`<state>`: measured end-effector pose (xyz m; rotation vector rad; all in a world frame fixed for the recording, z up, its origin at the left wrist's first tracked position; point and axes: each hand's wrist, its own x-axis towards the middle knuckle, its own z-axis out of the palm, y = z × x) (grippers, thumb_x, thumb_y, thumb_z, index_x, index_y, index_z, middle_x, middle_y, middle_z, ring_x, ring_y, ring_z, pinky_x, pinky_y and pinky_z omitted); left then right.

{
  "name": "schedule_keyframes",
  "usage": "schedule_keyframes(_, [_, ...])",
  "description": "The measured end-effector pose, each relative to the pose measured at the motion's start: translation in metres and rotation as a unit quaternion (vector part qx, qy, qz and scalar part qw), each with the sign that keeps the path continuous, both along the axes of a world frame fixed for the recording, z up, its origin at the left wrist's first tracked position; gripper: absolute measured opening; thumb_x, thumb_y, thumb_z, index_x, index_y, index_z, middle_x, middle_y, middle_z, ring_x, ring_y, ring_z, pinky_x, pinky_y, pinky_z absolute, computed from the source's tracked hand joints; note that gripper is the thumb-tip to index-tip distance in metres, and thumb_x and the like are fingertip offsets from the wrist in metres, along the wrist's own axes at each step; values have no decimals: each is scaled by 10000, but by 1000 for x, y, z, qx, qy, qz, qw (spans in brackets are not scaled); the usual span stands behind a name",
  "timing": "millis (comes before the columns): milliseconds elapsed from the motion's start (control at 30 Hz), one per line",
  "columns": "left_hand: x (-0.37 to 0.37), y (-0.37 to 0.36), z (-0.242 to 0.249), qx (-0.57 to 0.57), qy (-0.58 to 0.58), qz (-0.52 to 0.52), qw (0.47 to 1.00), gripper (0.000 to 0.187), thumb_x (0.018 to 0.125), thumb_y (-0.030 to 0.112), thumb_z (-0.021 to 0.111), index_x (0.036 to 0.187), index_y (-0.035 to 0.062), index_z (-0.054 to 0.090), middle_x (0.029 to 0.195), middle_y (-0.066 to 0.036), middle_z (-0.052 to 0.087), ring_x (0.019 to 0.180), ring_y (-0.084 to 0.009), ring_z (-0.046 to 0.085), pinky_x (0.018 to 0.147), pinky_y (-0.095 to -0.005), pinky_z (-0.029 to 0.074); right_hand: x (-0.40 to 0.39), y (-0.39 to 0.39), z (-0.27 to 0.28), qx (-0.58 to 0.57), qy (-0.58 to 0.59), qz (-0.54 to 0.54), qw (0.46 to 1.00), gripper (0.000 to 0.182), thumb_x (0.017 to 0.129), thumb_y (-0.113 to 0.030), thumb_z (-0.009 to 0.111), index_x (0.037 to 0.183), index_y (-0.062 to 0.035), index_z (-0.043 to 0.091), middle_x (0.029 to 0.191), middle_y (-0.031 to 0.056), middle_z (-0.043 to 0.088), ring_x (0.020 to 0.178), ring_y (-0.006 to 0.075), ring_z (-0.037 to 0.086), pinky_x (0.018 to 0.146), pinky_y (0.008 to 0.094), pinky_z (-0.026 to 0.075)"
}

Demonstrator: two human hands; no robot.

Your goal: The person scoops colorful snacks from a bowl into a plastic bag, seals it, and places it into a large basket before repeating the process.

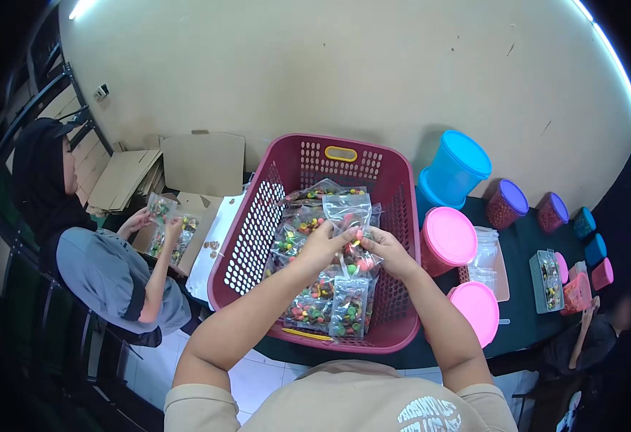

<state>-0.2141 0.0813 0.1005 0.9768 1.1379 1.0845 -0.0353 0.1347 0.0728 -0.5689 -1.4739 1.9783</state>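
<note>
A clear plastic bag of colourful candies (347, 209) is held up over the maroon laundry basket (223, 284). My left hand (321, 250) pinches it from the left, and my right hand (390, 252) grips its right side; red, green and yellow pieces show between the fingers. Below both hands, several more filled candy bags (308, 311) lie piled in the basket. One filled bag (349, 308) lies near the front wall. My fingers hide part of the held bag.
On the left, a co-worker (124, 270) holds a small candy bag (161, 207) over an open cardboard box (199, 209). Right of the basket stand pink-lidded tubs (451, 237), blue containers (459, 169) and a tray of empty bags (501, 270). Another person (589, 338) sits far right.
</note>
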Motion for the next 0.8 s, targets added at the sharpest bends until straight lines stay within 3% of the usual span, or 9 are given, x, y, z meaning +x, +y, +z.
schedule_keyframes(67, [-4,3,-1,129,94,52,986,530,839,301,706,1230,26,476,1028,-86,611,908,-120,593,687,-296,513,-3,-2,4,3,-17,-3,1000,515,931,-343,574,1296,-8,433,1065,52,606,927,116,603,737,252,516])
schedule_keyframes(133, [-2,5,1,144,29,85,986,494,813,202,738,1193,17,482,1056,-91,618,901,-127,609,698,-302,520,1,-9,22,-34,-58,37,997,569,901,-335,617,1310,-1,404,1052,64,603,852,126,617,637,258,535])
schedule_keyframes(200, [-3,2,6,134,-18,96,986,429,826,175,722,1148,20,484,1036,-84,622,879,-128,620,719,-285,520,-3,-11,23,35,-150,54,987,528,850,-273,680,1241,8,464,993,72,618,775,127,620,557,272,538])
schedule_keyframes(267, [-2,-2,9,134,-21,105,985,462,840,168,707,1189,57,424,1057,-97,607,880,-143,625,715,-278,527,0,-5,17,47,-128,39,990,377,806,-187,721,1086,6,558,841,45,638,669,104,597,513,234,479])
schedule_keyframes(367, [0,-4,14,114,-80,90,986,494,846,184,702,1214,64,397,1075,-100,599,899,-152,622,716,-276,527,4,0,11,53,-177,28,982,364,820,-184,710,1090,1,552,828,31,639,624,81,575,499,225,441])
schedule_keyframes(467, [1,-5,14,34,-95,20,995,452,874,199,666,1232,69,422,1155,-68,559,1035,-160,580,828,-336,494,6,1,8,56,-127,-15,990,355,827,-182,707,1095,-11,550,816,14,639,608,65,564,508,223,432])
schedule_keyframes(533, [2,0,1,28,5,-1,1000,379,879,214,659,1176,57,484,1124,-58,576,996,-144,580,819,-329,485,2,0,10,65,-98,-57,991,353,845,-184,692,1117,-20,539,829,15,644,628,66,577,537,222,432])
schedule_keyframes(667, [-1,2,-4,91,33,27,995,335,866,200,674,1125,43,530,1034,-31,610,897,-100,570,721,-265,462,-5,-13,21,80,-43,-86,992,366,879,-189,652,1170,-17,513,825,27,646,662,81,598,577,223,442])
schedule_keyframes(800, [-3,-1,6,36,78,25,996,323,870,192,669,1128,55,532,1018,-30,611,868,-86,577,661,-238,464,4,1,7,63,-149,-44,986,344,888,-188,638,1147,7,523,786,43,638,666,101,602,608,246,475])
